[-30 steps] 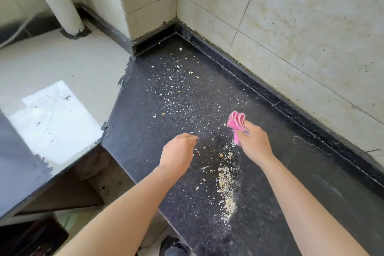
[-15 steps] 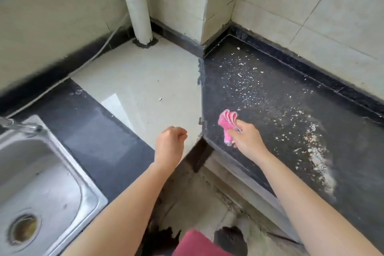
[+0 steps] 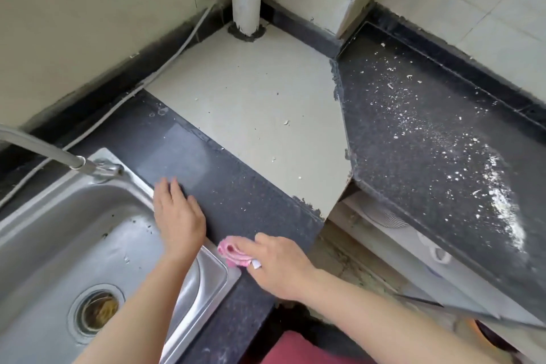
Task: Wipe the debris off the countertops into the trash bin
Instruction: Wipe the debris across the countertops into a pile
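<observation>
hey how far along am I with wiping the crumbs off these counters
Done: debris on the right countertop looks swept into a white ridge. In hand: the right hand holds the pink cloth on the sink-side countertop, left hand flat beside it. Left: that ridge, scattered crumbs behind it, and bits on the beige tile.

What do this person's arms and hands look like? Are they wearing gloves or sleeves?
Both forearms are bare, with no sleeves in view. The left hand and right hand have no gloves, and no watch, bracelet or ring shows. A reddish garment appears at the bottom edge.
</observation>
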A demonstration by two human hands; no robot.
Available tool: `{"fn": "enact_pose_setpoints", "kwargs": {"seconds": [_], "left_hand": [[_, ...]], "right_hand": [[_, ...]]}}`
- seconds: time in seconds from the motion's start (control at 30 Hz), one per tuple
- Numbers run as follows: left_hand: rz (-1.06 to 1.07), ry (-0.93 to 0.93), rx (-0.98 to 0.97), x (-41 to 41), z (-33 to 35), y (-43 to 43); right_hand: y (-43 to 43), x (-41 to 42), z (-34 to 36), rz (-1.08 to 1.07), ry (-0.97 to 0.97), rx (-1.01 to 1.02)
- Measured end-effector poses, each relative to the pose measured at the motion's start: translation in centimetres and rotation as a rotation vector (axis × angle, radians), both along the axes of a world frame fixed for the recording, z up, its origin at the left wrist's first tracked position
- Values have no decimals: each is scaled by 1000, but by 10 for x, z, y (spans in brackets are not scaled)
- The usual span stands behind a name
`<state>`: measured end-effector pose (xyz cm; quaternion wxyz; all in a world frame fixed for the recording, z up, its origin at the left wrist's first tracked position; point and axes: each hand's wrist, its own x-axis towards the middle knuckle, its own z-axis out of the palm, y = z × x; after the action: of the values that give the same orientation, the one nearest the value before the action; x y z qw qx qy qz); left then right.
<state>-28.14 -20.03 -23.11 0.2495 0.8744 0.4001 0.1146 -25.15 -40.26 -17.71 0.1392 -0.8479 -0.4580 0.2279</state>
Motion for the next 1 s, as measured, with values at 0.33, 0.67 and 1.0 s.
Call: {"fn": "enact_pose_setpoints", "kwargs": {"seconds": [0.33,0.67,1.0], "left_hand": [[109,-48,-90,-6,-25,1],[145,-46,-100,-1,-25,-3],[181,-35,-80,0,-25,-6]], "right_hand": [[4,97,-31,-20,-524,-26],[6,88,-3,-164,-260,41],[-48,123,-37,165,-511,-16]]}}
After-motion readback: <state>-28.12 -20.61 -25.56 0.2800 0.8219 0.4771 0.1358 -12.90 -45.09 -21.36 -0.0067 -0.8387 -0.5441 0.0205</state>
